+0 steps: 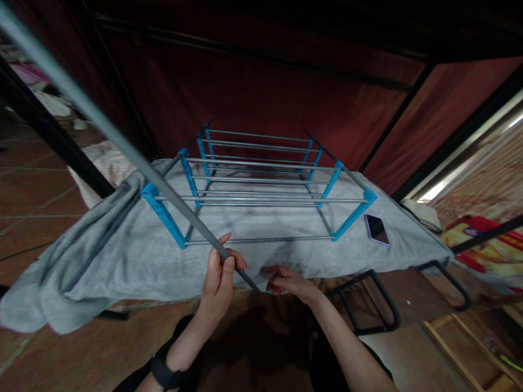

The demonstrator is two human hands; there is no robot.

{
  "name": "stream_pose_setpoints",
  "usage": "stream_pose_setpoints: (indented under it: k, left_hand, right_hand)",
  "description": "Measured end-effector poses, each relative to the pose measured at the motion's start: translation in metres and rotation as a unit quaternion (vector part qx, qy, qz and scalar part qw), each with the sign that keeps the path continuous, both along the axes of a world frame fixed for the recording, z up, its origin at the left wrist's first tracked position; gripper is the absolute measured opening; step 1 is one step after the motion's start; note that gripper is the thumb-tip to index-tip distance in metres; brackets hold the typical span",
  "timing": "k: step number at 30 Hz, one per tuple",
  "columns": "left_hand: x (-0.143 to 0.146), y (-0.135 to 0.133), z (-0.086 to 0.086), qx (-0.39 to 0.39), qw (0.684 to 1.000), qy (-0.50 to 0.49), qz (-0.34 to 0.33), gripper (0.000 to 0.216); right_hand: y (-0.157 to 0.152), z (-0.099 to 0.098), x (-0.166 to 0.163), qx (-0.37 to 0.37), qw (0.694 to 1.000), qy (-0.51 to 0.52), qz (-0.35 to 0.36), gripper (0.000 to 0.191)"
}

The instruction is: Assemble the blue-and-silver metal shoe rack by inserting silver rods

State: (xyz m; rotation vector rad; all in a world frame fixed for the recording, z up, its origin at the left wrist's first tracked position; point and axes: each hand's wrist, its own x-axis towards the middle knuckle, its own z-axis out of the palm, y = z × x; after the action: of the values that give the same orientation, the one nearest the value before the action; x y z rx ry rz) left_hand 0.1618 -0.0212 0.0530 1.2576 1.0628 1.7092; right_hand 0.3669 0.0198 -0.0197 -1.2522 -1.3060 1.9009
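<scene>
My left hand is closed round a long grey metal rod that runs from the top left corner down to the grey cloth's front edge. My right hand rests by the rod's lower end, fingers curled and pinched together; what they hold is hidden. Just beyond both hands a rack of blue plastic side pieces and grey metal bars lies on the grey cloth.
A phone lies on the cloth right of the rack. Dark red fabric panels on black poles stand behind. A black metal frame sits on the tiled floor at front right, wooden strips beside it. Crumpled cloth hangs off at left.
</scene>
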Motion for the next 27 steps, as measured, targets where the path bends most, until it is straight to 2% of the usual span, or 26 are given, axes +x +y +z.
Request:
stream_pose_setpoints:
  k: [4, 7, 9, 15, 20, 24, 27]
  left_hand:
    - [0.004, -0.001, -0.004, -0.052, 0.997, 0.047, -0.012, 0.038]
    - [0.004, 0.000, -0.008, -0.101, 0.990, 0.084, -0.042, 0.037]
    - [0.002, 0.001, -0.012, -0.103, 0.986, 0.115, -0.067, 0.035]
    - [-0.006, 0.013, -0.029, -0.103, 0.960, 0.219, -0.141, 0.028]
    - [-0.017, 0.025, -0.045, -0.083, 0.943, 0.295, -0.128, 0.023]
    - [-0.025, 0.032, -0.054, -0.061, 0.931, 0.342, -0.108, 0.021]
    - [-0.032, 0.038, -0.059, -0.046, 0.884, 0.452, -0.111, 0.026]
  right_hand:
    - [0.005, 0.006, 0.007, 0.016, 1.000, 0.012, -0.014, 0.038]
    - [0.011, 0.011, 0.018, 0.026, 0.996, 0.073, -0.042, 0.044]
    - [0.014, 0.015, 0.027, 0.023, 0.990, 0.121, -0.063, 0.047]
    - [0.024, 0.027, 0.052, 0.040, 0.954, 0.229, -0.187, 0.039]
    - [0.026, 0.035, 0.073, 0.063, 0.925, 0.266, -0.263, 0.035]
    - [0.029, 0.033, 0.089, 0.069, 0.909, 0.273, -0.308, 0.029]
    - [0.034, 0.024, 0.099, 0.060, 0.900, 0.260, -0.344, 0.025]
